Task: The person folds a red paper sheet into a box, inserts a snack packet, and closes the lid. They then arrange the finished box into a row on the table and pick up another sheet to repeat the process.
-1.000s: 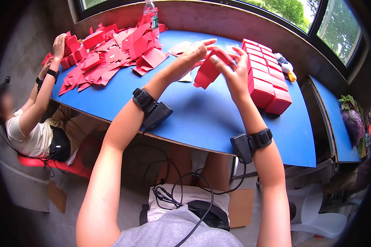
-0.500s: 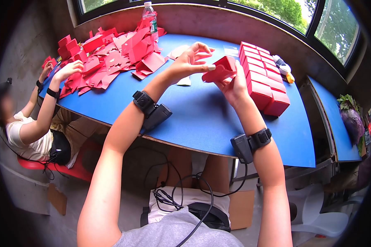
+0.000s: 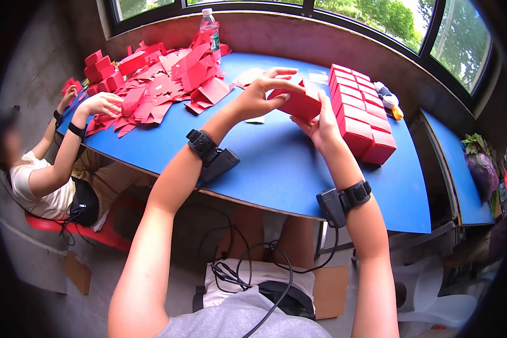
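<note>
Between my two hands, above the blue table, is a small red paper box, partly folded, with a flap standing up at its top. My left hand has its fingers curled over the box's left side, the thumb against it. My right hand grips the box's right end, thumb along the edge and fingers beneath. Just right of that hand stands a block of finished-looking red boxes set close together in rows.
A heap of flat and folded red card pieces covers the table's left, a plastic bottle behind it. A co-worker sits at left, handling red pieces. White-and-yellow items lie beyond the box rows. Cables hang over my lap.
My left fingers have closed in onto the box, which has turned so a broad side faces me. The co-worker's nearer hand has shifted slightly right and down.
</note>
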Demonstrator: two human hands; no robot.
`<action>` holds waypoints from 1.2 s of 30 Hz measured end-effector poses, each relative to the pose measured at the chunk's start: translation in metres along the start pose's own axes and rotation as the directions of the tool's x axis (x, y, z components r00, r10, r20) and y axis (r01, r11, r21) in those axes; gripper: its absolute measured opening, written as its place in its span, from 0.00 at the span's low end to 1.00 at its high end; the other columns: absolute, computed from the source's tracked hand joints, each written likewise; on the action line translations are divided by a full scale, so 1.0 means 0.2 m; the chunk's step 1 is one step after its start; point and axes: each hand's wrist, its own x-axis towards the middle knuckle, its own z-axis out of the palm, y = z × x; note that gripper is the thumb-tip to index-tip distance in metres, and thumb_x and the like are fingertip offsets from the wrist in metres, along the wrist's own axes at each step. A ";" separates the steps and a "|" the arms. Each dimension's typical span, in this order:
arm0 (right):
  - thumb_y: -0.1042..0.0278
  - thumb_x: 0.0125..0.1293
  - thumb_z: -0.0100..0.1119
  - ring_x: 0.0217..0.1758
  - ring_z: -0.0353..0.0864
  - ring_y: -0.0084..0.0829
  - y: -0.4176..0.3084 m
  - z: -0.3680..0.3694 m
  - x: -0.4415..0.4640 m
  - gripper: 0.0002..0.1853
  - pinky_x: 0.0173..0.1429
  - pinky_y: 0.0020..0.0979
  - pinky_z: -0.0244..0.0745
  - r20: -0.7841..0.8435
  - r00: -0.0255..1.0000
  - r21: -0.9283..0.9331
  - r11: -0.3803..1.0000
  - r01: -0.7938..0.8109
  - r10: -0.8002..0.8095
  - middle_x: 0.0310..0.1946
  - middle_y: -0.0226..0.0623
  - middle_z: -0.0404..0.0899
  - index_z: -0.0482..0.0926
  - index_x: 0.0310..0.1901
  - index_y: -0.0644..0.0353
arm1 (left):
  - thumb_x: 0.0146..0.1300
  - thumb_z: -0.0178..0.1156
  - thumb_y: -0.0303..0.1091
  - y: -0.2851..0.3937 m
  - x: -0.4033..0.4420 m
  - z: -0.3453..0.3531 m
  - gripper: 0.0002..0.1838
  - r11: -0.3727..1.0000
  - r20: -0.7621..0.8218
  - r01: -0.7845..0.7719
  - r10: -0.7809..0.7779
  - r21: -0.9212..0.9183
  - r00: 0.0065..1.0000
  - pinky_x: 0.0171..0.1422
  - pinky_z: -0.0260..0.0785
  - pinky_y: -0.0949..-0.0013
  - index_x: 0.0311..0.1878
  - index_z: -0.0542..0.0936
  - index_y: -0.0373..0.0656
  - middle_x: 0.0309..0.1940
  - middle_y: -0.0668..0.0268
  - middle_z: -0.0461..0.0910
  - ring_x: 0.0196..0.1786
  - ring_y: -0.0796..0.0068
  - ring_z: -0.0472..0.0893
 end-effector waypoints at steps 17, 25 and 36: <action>0.34 0.67 0.32 0.18 0.59 0.20 -0.03 0.00 -0.01 0.30 0.23 0.23 0.64 -0.109 0.980 0.111 0.982 -0.154 0.166 0.24 0.32 0.71 0.70 0.44 0.56 | 0.63 0.53 0.19 0.03 0.00 -0.03 0.19 0.850 -0.058 0.173 -0.231 -0.497 0.971 0.53 0.72 0.72 0.57 0.70 0.40 0.43 0.64 0.79 0.47 0.79 0.78; 0.27 0.64 0.29 0.18 0.64 0.20 -0.01 0.02 -0.03 0.35 0.23 0.24 0.61 0.064 0.971 -0.105 0.970 -0.221 0.228 0.25 0.31 0.75 0.71 0.47 0.52 | 0.50 0.70 0.37 0.03 0.01 -0.05 0.27 0.984 0.095 -0.129 0.118 0.122 0.988 0.64 0.62 0.60 0.55 0.77 0.46 0.55 0.63 0.74 0.60 0.65 0.70; 0.25 0.64 0.24 0.09 0.57 0.20 0.02 0.01 -0.02 0.38 0.13 0.20 0.49 0.224 0.875 -0.152 0.902 -0.403 0.429 0.18 0.30 0.69 0.67 0.50 0.53 | 0.34 0.79 0.47 0.04 -0.02 -0.03 0.59 0.999 0.349 0.036 -0.022 -0.035 0.937 0.72 0.53 0.58 0.71 0.57 0.45 0.65 0.53 0.60 0.70 0.56 0.59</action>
